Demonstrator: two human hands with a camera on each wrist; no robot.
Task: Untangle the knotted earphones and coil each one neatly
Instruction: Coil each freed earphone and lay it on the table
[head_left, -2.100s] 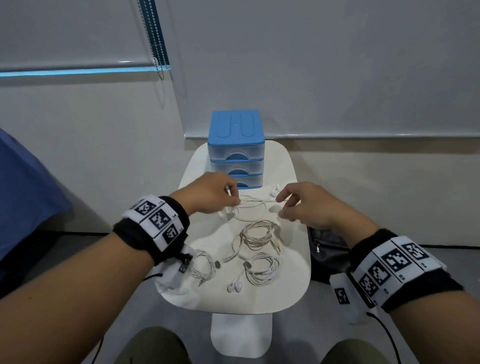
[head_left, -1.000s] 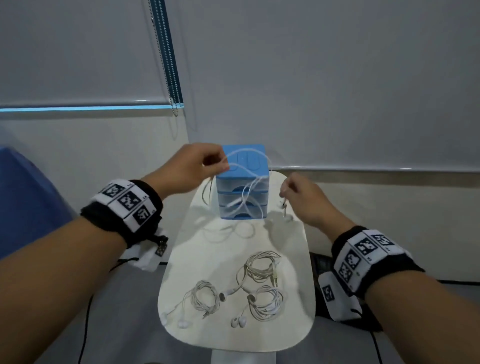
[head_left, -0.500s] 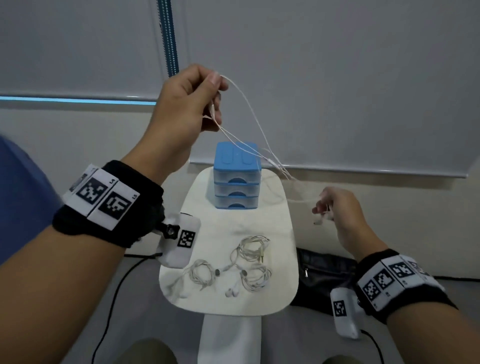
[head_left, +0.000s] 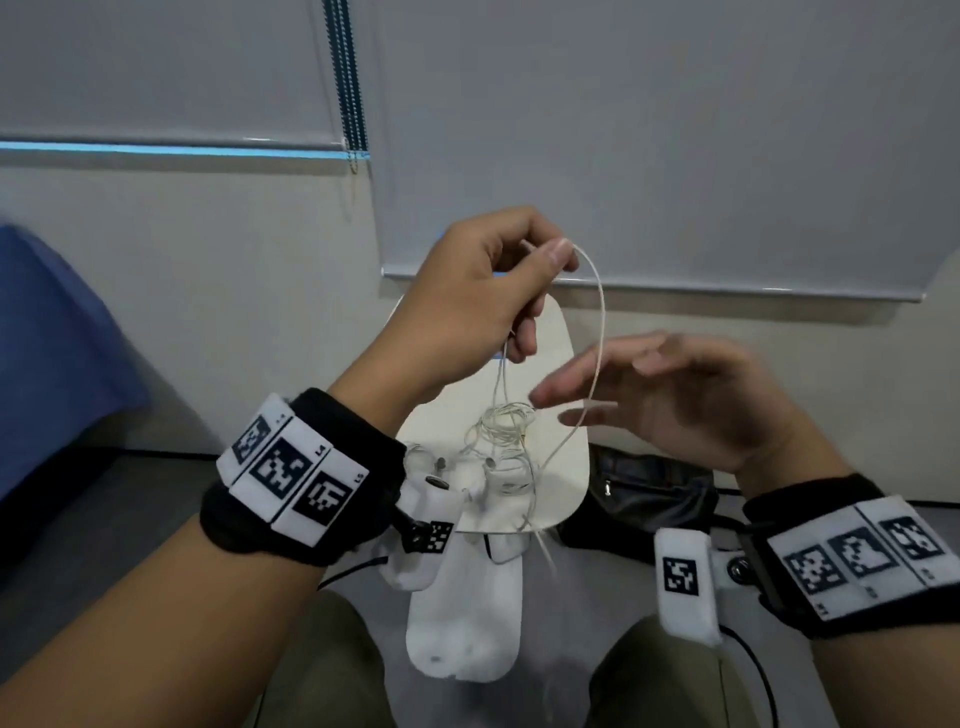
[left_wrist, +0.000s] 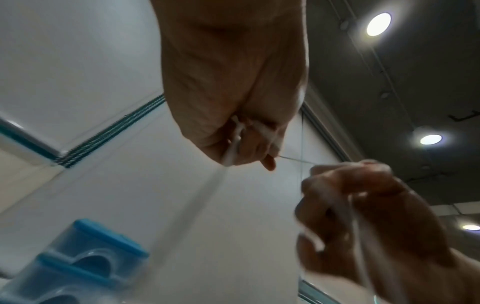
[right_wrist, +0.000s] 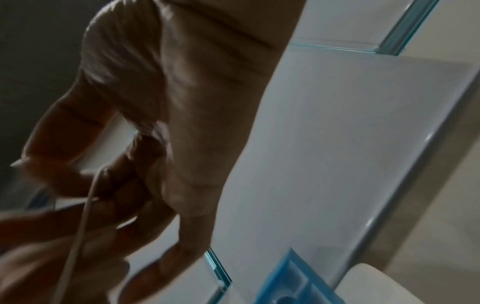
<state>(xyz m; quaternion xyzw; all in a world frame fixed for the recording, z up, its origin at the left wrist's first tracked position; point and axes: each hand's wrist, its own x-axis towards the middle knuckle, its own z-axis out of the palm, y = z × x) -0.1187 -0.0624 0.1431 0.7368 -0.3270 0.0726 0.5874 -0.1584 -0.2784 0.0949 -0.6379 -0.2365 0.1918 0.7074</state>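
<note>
My left hand (head_left: 545, 257) is raised over the white table (head_left: 569, 457) and pinches a white earphone wire (head_left: 601, 332) between thumb and forefinger. The wire loops over to the right and hangs down past the table's front edge. My right hand (head_left: 582, 384) hovers beside it, blurred, with its fingers stretched out. The wire crosses those fingers (right_wrist: 85, 207), and no grip on it shows. In the left wrist view the left hand (left_wrist: 249, 144) holds the wire beside an earbud stem. Coiled earphones (head_left: 504, 426) lie on the table below, one partly behind my left wrist.
A blue drawer box (left_wrist: 78, 257) stands at the table's far end, hidden by my left hand in the head view. A black bag (head_left: 649, 493) lies on the floor right of the table. The white table base (head_left: 467, 623) sits between my knees.
The left hand came down from high up towards the middle. The right hand rose, let go of the wire end and spread its fingers. The wire now hangs slack from the left hand.
</note>
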